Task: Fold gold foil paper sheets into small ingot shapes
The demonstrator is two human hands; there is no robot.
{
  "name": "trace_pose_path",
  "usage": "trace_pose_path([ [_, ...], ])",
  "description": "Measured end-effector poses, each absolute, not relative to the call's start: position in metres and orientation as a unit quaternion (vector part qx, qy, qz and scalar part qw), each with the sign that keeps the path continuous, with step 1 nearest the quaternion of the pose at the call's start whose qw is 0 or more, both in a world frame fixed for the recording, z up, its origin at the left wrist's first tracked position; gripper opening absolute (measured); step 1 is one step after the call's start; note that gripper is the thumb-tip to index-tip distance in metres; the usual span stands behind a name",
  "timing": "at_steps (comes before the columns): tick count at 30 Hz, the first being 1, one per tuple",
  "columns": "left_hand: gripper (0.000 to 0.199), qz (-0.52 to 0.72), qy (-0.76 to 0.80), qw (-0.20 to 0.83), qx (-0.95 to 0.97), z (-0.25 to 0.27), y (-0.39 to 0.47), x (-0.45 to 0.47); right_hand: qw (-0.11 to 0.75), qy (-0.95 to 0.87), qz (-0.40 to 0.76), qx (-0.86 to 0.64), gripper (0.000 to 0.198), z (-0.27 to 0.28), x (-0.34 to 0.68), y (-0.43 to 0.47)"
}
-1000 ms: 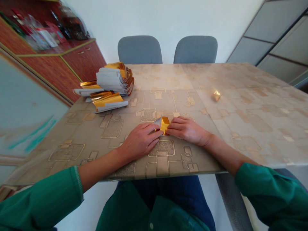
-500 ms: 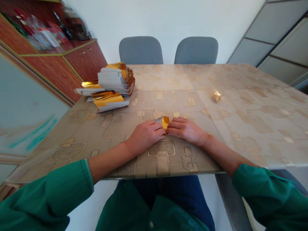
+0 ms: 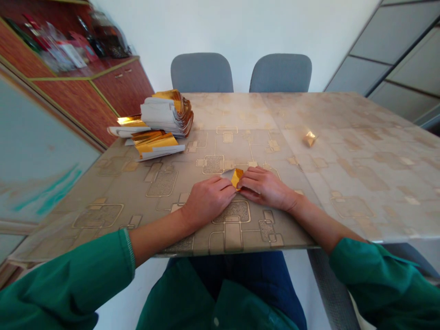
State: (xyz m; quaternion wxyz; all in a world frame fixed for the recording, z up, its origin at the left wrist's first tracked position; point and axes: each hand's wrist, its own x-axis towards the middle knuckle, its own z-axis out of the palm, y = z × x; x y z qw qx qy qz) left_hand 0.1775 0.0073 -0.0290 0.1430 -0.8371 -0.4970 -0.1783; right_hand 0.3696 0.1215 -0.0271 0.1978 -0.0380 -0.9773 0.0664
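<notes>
Evidently, one small gold piece [image 3: 310, 139] at the right of the frame looks folded through, while the stack of gold-and-white sheets [image 3: 167, 113] at the upper left appears unworked. Mid-frame, over the bench [image 3: 294, 229], a gold paper [image 3: 236, 176] seems only part-folded, its fingers-covered edges pinched by the left hand [image 3: 210, 198] and right hand [image 3: 266, 187], nearly touching.

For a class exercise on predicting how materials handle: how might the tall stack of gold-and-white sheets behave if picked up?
The tall stack would probably flex, since its thin layers curve at one end. Those many separate edges suggest it may fan apart if lifted. Its shiny gold surface might be a little slippery.
</notes>
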Motion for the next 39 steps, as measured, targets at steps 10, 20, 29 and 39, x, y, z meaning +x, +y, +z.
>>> trace_pose_path([
  [10, 0.027, -0.244, -0.410, 0.005, -0.879, -0.029, -0.002, 0.142, 0.218, -0.943, 0.240, -0.074, 0.013, -0.028, 0.365, 0.125],
  [20, 0.024, -0.230, -0.436, -0.028, -0.870, -0.027, -0.002, 0.149, 0.200, -0.933, 0.226, -0.195, 0.017, -0.030, 0.353, 0.117],
  [29, 0.031, -0.221, -0.415, 0.027, -0.882, -0.035, -0.001, 0.149, 0.202, -0.930, 0.204, -0.228, 0.016, -0.034, 0.351, 0.113],
  [39, 0.029, -0.230, -0.411, 0.014, -0.882, -0.034, -0.003, 0.152, 0.195, -0.933, 0.184, -0.240, 0.016, -0.035, 0.350, 0.112],
])
